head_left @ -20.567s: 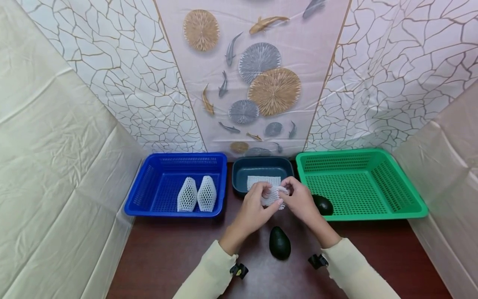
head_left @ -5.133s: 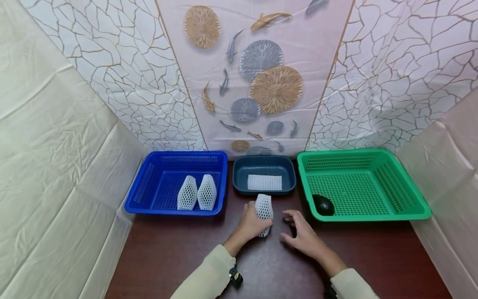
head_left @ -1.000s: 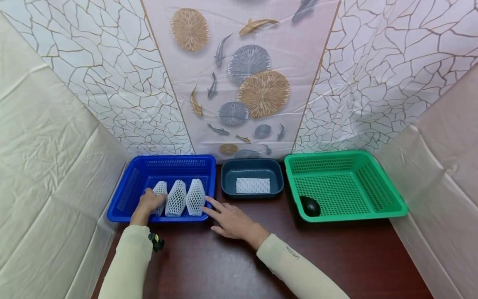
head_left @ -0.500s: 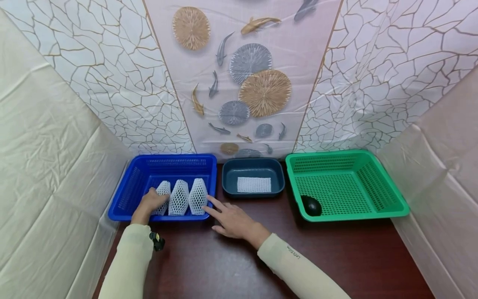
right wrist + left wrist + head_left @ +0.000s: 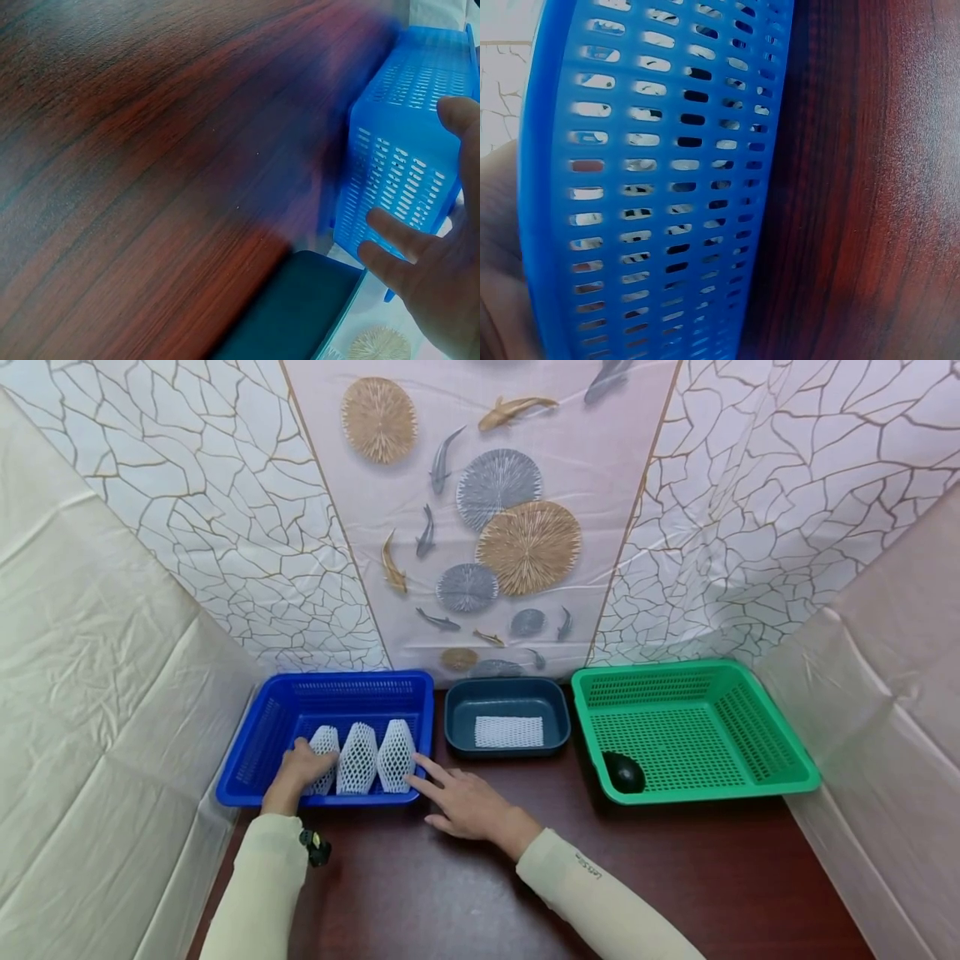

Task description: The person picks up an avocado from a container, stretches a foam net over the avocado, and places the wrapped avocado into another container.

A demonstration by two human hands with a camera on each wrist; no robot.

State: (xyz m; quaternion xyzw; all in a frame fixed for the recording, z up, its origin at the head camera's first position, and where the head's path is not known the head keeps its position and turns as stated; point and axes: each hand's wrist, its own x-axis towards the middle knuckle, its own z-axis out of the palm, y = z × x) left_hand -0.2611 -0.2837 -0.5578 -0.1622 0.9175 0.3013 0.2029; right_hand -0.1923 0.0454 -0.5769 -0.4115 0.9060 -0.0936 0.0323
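Three avocado-shaped fruits in white foam nets stand side by side in the blue basket. My left hand grips the leftmost netted avocado, its thumb across the front; the far fingers are hidden. Beside it are the middle netted avocado and the right netted avocado. My right hand reaches over the basket's right front corner, fingers spread and straight, tips at the right netted avocado. In the left wrist view the basket wall covers most of the work. The right wrist view shows the right hand holding nothing.
A dark teal tray holding flat white foam nets stands between the baskets. The green basket on the right holds one dark avocado. Brown table lies in front; fabric walls enclose the sides and back.
Earlier my hands opened a foam net beside a bare avocado on the table. That avocado, netted, has moved left into the blue basket. Over the last second the hands have barely moved.
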